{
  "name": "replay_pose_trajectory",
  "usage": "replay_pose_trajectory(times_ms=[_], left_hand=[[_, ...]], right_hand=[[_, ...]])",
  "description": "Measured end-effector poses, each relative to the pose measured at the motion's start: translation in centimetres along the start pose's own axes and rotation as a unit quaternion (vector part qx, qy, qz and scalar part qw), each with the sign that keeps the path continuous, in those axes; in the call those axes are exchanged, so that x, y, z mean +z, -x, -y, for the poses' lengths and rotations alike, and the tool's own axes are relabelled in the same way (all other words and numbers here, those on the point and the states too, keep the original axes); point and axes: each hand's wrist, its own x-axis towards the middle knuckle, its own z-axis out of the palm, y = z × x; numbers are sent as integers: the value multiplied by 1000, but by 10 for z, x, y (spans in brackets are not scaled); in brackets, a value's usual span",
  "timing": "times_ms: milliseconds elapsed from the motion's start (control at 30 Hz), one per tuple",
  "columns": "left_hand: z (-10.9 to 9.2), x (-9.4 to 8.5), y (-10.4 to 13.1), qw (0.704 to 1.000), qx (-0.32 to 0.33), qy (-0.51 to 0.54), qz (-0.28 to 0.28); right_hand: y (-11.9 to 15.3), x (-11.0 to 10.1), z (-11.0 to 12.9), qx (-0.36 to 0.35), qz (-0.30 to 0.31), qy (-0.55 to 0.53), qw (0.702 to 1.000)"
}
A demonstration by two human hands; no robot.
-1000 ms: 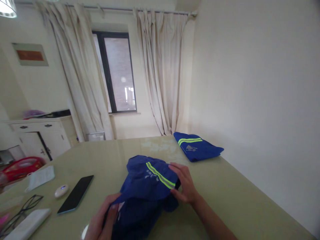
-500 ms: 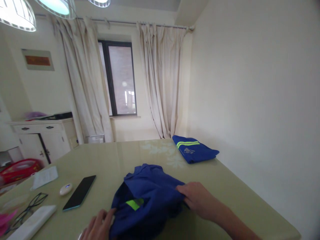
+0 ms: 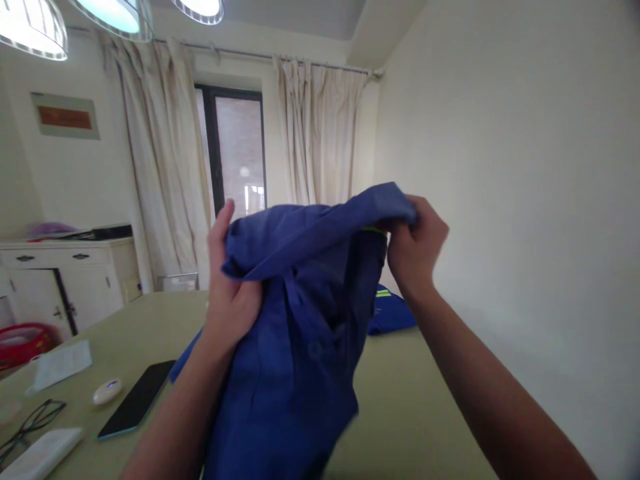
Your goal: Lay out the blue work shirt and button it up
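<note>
A blue garment hangs in front of me above the table, its upper edge stretched between both hands. My left hand grips the left end of that edge, with the thumb pointing up. At the right end, my right hand is closed on the cloth, its fingertips partly hidden. A thin yellow-green strip shows beside the right hand. Behind the raised cloth, a folded blue garment with yellow-green stripes lies on the table, partly covered from view.
The pale green table carries a dark phone, a small white oval object, glasses, a white box-like object and a pale sheet at left. A wall stands at right.
Both hands have risen from the table with the blue garment, which now hangs down. My left hand has shifted its hold to the upper edge. The view has moved slightly.
</note>
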Motion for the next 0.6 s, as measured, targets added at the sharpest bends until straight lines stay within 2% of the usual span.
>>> replay_pose_trajectory(times_ms=[33,67,100,167,233,267,333,433,533,600], left_hand=[[18,14,-8,1000,-2,-19,12],[40,26,-13,998,-9,-30,50],[62,36,-14,994,-37,-49,89],[107,46,-1,974,-122,-99,161],[143,43,31,945,-214,-139,203],[156,37,54,931,-253,-161,206],[172,18,111,895,-301,-191,267],[180,-15,208,843,-291,-257,371],[180,-36,284,742,-339,-382,435],[182,-40,307,712,-327,-415,462]], right_hand=[[-5,15,-18,8,0,21,1000],[-5,30,-37,17,20,32,999],[0,44,-57,25,66,29,997],[29,63,-94,80,170,14,982],[79,67,-123,152,256,29,954],[110,63,-133,180,289,44,939],[175,43,-146,211,359,75,906],[261,1,-148,245,484,115,832],[310,-30,-140,253,568,150,769],[322,-36,-134,238,591,170,752]])
